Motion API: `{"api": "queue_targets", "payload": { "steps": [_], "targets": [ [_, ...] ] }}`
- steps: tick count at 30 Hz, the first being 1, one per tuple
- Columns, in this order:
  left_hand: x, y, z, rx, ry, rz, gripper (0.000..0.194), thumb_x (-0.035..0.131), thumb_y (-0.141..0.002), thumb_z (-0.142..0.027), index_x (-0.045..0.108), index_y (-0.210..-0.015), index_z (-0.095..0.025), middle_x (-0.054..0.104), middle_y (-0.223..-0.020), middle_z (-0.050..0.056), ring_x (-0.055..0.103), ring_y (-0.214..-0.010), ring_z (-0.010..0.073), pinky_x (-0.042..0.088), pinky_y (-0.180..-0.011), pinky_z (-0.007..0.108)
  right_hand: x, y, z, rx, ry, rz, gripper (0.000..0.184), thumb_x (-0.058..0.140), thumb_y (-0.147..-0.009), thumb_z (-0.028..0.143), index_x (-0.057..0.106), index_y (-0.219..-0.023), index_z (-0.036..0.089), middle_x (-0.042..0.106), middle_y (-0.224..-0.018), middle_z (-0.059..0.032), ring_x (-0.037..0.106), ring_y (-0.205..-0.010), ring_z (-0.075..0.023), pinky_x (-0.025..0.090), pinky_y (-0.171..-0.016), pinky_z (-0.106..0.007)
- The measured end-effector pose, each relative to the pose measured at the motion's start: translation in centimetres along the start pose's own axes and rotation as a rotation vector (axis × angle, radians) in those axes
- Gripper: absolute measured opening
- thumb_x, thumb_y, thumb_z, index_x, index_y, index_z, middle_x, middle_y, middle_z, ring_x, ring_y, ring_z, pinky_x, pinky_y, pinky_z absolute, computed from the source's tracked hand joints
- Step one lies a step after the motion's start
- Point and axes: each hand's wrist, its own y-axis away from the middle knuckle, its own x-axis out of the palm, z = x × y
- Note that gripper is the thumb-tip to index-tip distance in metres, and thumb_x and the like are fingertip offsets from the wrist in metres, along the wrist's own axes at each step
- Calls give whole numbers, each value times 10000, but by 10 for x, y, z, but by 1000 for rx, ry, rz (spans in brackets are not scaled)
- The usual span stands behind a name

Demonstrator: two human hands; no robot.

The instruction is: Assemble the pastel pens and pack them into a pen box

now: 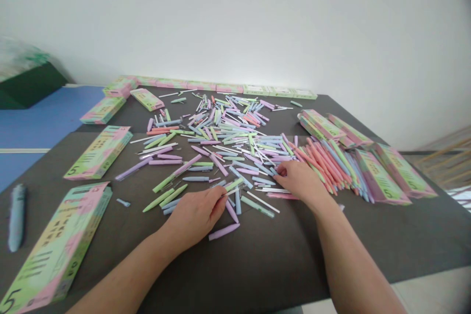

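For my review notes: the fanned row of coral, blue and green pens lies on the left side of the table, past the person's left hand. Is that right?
No: the head view shows that fanned row of pens on the right side of the table, past the right hand, not the left hand.

Left of the left hand (195, 218), flat cardboard pen boxes (97, 152) printed in pink, green and yellow lie on the dark grey surface (371, 240), with a thick blue-grey pen (16, 218) near its edge. More boxes (390, 174) lie in a slanting group right of the right hand (300, 181), and a row of boxes (221, 88) lines the far edge beyond both hands. Past the surface on the left are a blue floor (44, 117) and a blurred dark green block (27, 83). A white wall (235, 19) rises ahead, and wooden slats (445, 162) show far to the right.
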Motion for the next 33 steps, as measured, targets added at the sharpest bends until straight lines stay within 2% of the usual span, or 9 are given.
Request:
{"api": "queue_targets", "payload": {
  "steps": [4, 6, 9, 11, 13, 15, 20, 24, 33],
  "targets": [
    [0, 0, -1, 1, 10, -8, 272, 294, -971, -334, 526, -999, -196, 680, -839, 33, 660, -766, 215, 454, -674, 316, 2, 0, 1, 8, -6, -11, 161, 539, -761, 258, 681, -791, 186, 710, -818, -96, 637, -780, -240, 389, -646, -302],
    [0, -1, -1, 4, 12, -18, 270, 296, -971, -333, 526, -1000, -195, 679, -840, 34, 658, -761, 212, 450, -669, 312, 1, 1, 3, 8, -45, -72, 135, 547, -746, 250, 656, -781, 177, 696, -814, -94, 622, -753, -227, 384, -630, -296],
    [0, -1, -1, 13, 9, -27, 264, 299, -971, -332, 521, -1007, -194, 680, -838, 30, 656, -752, 210, 445, -663, 310, -6, 5, 7, -28, -290, -176, 128, 560, -749, 287, 613, -778, 174, 665, -740, -57, 587, -665, -182, 388, -598, -277],
    [0, -1, -1, 14, 11, -23, 261, 301, -971, -331, 519, -1008, -194, 680, -835, 29, 654, -749, 209, 443, -660, 309, -10, 9, 11, -114, -631, -109, 172, 557, -775, 331, 596, -831, 173, 640, -670, -21, 567, -598, -151, 405, -571, -260],
    [-1, -1, -2, 12, 24, -18, 261, 301, -972, -330, 520, -1014, -195, 682, -839, 29, 655, -752, 206, 442, -658, 304, -14, 14, 14, -225, -949, 45, 231, 569, -791, 370, 593, -895, 165, 623, -645, -1, 547, -546, -126, 416, -535, -242],
    [-2, -1, -3, 11, 31, -25, 261, 302, -972, -326, 522, -1018, -194, 686, -856, 31, 656, -763, 205, 441, -660, 302, -17, 18, 16, -303, -1084, 142, 253, 606, -785, 377, 614, -905, 154, 615, -653, 1, 528, -531, -109, 410, -513, -228],
    [-3, 0, -4, 18, 15, -36, 249, 312, -970, -319, 524, -1008, -195, 689, -844, 24, 653, -741, 201, 430, -640, 296, -22, 23, 21, -350, -1074, 155, 216, 664, -760, 346, 672, -847, 149, 629, -722, -24, 547, -621, -122, 426, -537, -221],
    [-3, 0, -4, 18, 15, -42, 245, 317, -968, -320, 525, -1008, -196, 687, -833, 22, 650, -729, 199, 428, -634, 293, -18, 24, 23, -305, -1095, 213, 239, 682, -749, 347, 675, -885, 152, 614, -710, -12, 527, -569, -105, 425, -495, -207],
    [-6, -1, -6, 17, 25, -18, 252, 313, -966, -319, 528, -1000, -194, 684, -836, 32, 651, -739, 199, 441, -644, 291, -9, 22, 23, -378, -1077, 223, 256, 671, -766, 340, 681, -927, 142, 655, -772, -39, 545, -595, -112, 430, -525, -212]
  ]
}}
